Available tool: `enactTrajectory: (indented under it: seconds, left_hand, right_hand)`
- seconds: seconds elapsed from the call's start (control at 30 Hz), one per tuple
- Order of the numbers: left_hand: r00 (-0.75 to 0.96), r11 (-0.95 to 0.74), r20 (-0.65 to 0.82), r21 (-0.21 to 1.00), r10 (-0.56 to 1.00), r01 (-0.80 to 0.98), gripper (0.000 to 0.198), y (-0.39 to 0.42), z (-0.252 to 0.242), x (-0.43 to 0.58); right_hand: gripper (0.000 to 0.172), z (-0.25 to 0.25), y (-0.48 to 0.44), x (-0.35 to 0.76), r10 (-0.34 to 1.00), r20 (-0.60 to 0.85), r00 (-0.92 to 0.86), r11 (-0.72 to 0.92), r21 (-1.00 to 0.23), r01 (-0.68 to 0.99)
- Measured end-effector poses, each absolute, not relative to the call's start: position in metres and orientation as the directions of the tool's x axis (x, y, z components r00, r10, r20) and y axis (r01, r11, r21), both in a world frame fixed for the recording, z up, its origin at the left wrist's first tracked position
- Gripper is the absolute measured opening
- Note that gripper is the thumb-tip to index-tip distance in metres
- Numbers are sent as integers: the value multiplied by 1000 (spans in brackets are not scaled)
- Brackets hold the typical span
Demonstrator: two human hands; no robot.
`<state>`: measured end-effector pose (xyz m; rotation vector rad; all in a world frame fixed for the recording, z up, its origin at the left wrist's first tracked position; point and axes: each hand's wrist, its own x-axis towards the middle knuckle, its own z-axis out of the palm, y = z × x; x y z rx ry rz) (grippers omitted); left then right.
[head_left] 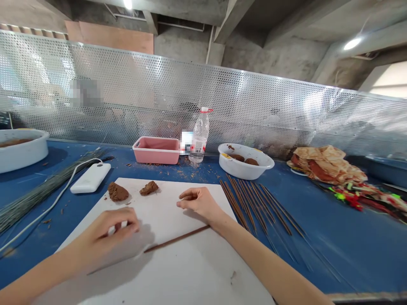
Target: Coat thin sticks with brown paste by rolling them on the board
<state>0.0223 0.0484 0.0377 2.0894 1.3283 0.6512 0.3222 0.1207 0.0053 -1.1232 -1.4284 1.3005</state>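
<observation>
My left hand point(108, 231) lies palm down on the white board point(190, 271), fingers curled over one end of a thin brown-coated stick point(176, 239). My right hand point(199, 202) rests on the board near the stick's other end, its fingers bent loosely and pointing left. Whether it touches the stick is hidden by the wrist. Two lumps of brown paste point(118, 192) point(149, 187) sit at the board's far edge. Several finished coated sticks point(254, 203) lie in a row on the blue table just right of the board.
A white bowl point(245, 166) with brown lumps, a pink tray point(157, 150) and a water bottle point(199, 135) stand behind the board. A power bank point(90, 178) with cable and a bundle of thin bare sticks point(34, 197) lie left. A perforated metal screen point(254, 110) closes the back.
</observation>
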Motion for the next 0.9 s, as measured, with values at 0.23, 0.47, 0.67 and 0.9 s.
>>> enactTrajectory:
  seconds: [0.23,0.47,0.67,0.9]
  left_hand:
    - [452,-311,61,807,890,503,26,108,48,90]
    - [427,-256,70,882,901,396,30,126,23,101]
    - [476,-218,28,912,879,348,30,129,13,96]
    - [499,-225,15,904,867,364,33,128,14,97]
  right_hand:
    - [48,10,116,324,984,-35,-173,-47,-997,-65]
    - [55,15,113,324,989,-81,-127,-83,-997,-6]
    - [55,6,118,324,988,-85,-127,-93,-994,-57]
    - [33,3,113,319,962,8,-273,7,-1000,-7]
